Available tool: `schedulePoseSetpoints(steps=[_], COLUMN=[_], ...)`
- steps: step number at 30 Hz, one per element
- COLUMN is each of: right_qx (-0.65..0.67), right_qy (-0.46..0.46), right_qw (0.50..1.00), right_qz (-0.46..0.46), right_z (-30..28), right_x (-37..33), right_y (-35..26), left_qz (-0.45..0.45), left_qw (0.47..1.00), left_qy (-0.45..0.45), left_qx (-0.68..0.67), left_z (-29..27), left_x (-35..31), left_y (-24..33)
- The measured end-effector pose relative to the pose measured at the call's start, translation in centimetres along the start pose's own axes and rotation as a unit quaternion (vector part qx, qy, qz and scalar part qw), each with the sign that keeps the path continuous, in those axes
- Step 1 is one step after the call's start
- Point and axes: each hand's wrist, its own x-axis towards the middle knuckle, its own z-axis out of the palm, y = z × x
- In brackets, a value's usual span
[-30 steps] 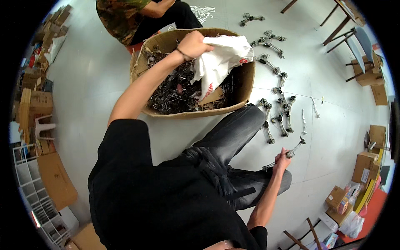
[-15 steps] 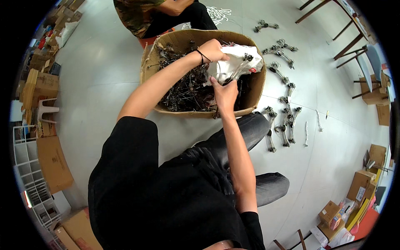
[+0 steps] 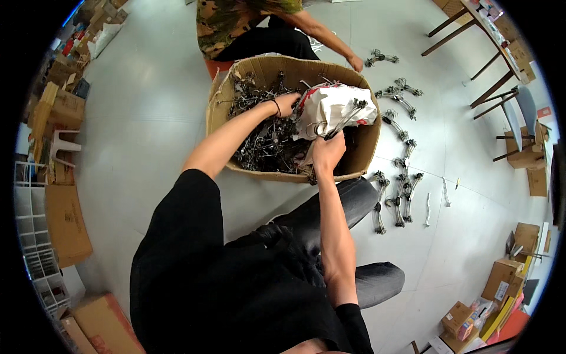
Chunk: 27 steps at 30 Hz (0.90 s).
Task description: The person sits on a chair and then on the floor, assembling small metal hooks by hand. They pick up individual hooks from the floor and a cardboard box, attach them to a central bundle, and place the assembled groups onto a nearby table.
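Observation:
A big cardboard box (image 3: pixel 219 127) stands in front of me, with a tangled heap of dark metal wire pieces (image 3: pixel 259 147) inside. On the right part of the heap lies a crumpled white plastic bag (image 3: pixel 339 103) with red print. My right hand (image 3: pixel 328 152) is closed around a bundle of metal wire hooks (image 3: pixel 348 118), whose far end rests over the bag. My left hand (image 3: pixel 287 105) reaches into the heap by the bag's left edge. Its fingertips are hard to make out against the dark metal, so whether it grips a piece is unclear.
Several similar wire bundles (image 3: pixel 407 180) lie on the floor right of the box. Across the box a seated person's hand (image 3: pixel 355 63) reaches toward a bundle (image 3: pixel 382 57). A chair (image 3: pixel 519 115) and table (image 3: pixel 501 50) stand at far right, a white stool (image 3: pixel 63 144) at left.
My left hand has left the top of the white bag and moved down-left into the heap. My right hand keeps the bundle. The other person's arm now stretches to the floor.

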Motion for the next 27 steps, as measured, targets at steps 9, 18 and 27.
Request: schedulePoseSetpoints(steps=[9, 18, 27], right_qx=[-0.034, 0.035, -0.017], right_qy=[0.015, 0.011, 0.055], right_qw=[0.999, 0.997, 0.998], right_qz=[0.002, -0.074, 0.020], right_z=[-1.7, -1.8, -4.0], right_x=[0.8, -1.0, -1.3], right_y=[0.8, -2.7, 2.0], left_qz=[0.013, 0.128, -0.015], left_qw=[0.994, 0.988, 0.986], left_qy=[0.004, 0.056, -0.161], left_qx=[0.112, 0.070, 0.027], left_z=[3.4, 0.2, -7.3], left_x=[4.0, 1.7, -2.7], left_y=[2.3, -2.2, 2.7])
